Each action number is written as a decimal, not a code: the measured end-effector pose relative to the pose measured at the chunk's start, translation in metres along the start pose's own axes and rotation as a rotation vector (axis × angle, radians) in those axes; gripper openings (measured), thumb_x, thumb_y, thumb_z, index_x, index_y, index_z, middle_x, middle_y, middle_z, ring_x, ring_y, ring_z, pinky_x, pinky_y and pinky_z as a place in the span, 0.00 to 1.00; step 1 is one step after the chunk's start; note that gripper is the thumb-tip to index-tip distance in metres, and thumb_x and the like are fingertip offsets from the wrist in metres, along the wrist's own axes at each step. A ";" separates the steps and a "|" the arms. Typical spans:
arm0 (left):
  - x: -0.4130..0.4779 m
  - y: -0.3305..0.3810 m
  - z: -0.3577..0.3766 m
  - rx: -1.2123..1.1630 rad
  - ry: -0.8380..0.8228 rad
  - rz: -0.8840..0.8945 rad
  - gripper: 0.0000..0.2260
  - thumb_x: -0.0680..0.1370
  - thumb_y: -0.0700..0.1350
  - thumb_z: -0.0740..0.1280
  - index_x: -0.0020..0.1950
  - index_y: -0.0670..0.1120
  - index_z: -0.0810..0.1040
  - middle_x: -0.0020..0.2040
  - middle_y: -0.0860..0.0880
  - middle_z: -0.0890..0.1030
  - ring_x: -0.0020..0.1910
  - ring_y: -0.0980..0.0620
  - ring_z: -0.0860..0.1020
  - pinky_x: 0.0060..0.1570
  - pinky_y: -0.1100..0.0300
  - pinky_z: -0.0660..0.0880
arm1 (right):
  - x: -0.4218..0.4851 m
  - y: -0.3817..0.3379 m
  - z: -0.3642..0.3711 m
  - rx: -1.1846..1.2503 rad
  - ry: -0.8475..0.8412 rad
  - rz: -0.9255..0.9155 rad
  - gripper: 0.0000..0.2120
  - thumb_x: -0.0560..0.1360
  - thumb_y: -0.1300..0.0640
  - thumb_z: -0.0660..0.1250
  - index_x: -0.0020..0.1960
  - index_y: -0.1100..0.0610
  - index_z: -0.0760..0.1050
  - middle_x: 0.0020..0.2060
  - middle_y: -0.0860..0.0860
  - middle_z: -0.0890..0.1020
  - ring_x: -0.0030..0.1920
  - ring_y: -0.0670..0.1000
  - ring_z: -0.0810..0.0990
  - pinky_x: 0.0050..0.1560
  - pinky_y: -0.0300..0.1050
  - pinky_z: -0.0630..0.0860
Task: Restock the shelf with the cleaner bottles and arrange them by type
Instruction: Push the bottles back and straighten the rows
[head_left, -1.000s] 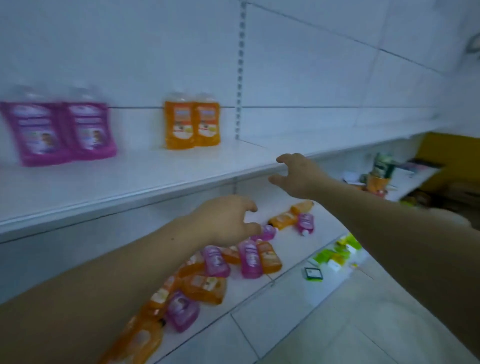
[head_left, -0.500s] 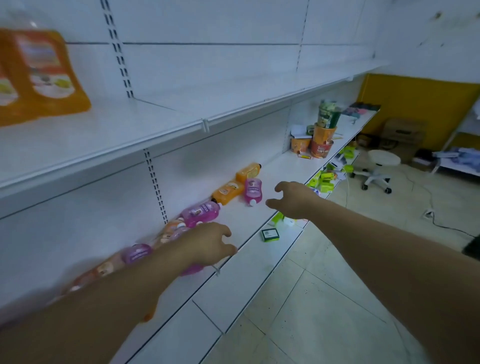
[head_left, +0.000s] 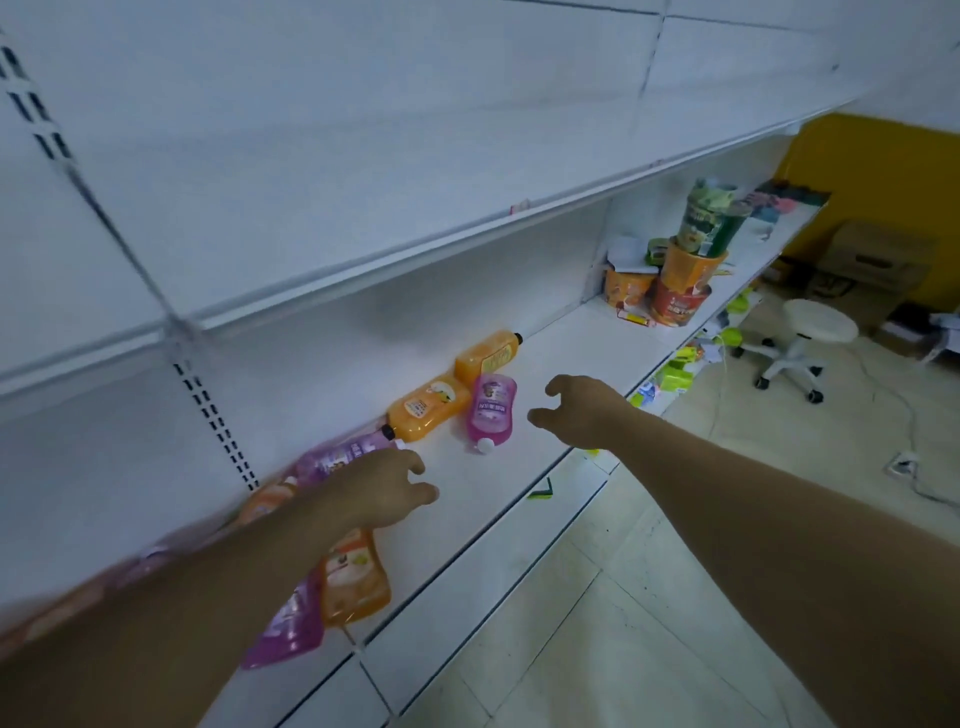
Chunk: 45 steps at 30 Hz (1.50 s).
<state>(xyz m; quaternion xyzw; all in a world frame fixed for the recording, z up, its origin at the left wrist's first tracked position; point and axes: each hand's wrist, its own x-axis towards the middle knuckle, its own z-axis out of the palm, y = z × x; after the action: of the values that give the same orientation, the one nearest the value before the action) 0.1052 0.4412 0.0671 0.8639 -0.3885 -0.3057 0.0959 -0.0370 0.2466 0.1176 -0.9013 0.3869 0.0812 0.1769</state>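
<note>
Orange and pink cleaner bottles lie flat on the white bottom shelf (head_left: 571, 364). A pink bottle (head_left: 491, 408) with a white cap lies beside two orange bottles (head_left: 428, 408) (head_left: 487, 356). My right hand (head_left: 579, 413) hovers open just right of the pink bottle, fingers curled, holding nothing. My left hand (head_left: 382, 488) is open above a purple-pink bottle (head_left: 340, 457) and an orange bottle (head_left: 353, 577); another pink bottle (head_left: 288, 623) lies under my forearm. More bottles to the left are blurred and partly hidden by my arm.
The upper shelf (head_left: 363, 197) overhangs the bottom one. Stacked cups and tubs (head_left: 685, 270) stand at the shelf's far end. Green packets (head_left: 675, 371) lie on the floor by the shelf edge. A white wheeled stool (head_left: 800, 338) and cardboard boxes (head_left: 872, 260) sit on the tiled floor.
My view has dropped from the upper shelf with its standing bottles to the bottom shelf. Both hands have moved down and forward toward the lying bottles, still holding nothing.
</note>
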 end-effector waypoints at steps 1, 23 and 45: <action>0.011 0.000 0.003 -0.022 0.006 -0.030 0.23 0.77 0.57 0.65 0.69 0.50 0.71 0.68 0.49 0.73 0.57 0.52 0.75 0.55 0.62 0.70 | 0.016 0.005 0.001 -0.013 -0.010 -0.026 0.27 0.78 0.43 0.62 0.71 0.58 0.66 0.65 0.57 0.74 0.64 0.56 0.72 0.60 0.45 0.69; 0.209 -0.023 0.058 0.074 0.447 -0.400 0.14 0.75 0.49 0.67 0.58 0.43 0.75 0.57 0.42 0.78 0.56 0.42 0.77 0.55 0.46 0.75 | 0.205 0.055 0.168 -0.167 -0.302 -0.432 0.37 0.77 0.36 0.58 0.78 0.43 0.42 0.77 0.50 0.38 0.76 0.66 0.43 0.67 0.68 0.62; 0.276 -0.023 0.081 -0.092 0.390 -0.667 0.41 0.66 0.67 0.71 0.67 0.43 0.60 0.59 0.40 0.77 0.62 0.36 0.73 0.67 0.42 0.62 | 0.229 0.150 0.151 0.297 -0.009 -0.230 0.22 0.78 0.57 0.62 0.69 0.57 0.59 0.54 0.58 0.79 0.52 0.61 0.79 0.49 0.46 0.72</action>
<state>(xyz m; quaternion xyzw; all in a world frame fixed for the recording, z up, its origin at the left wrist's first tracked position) 0.2114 0.2615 -0.1314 0.9795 -0.0464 -0.1675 0.1020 0.0101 0.0555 -0.1253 -0.9033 0.2881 0.0064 0.3177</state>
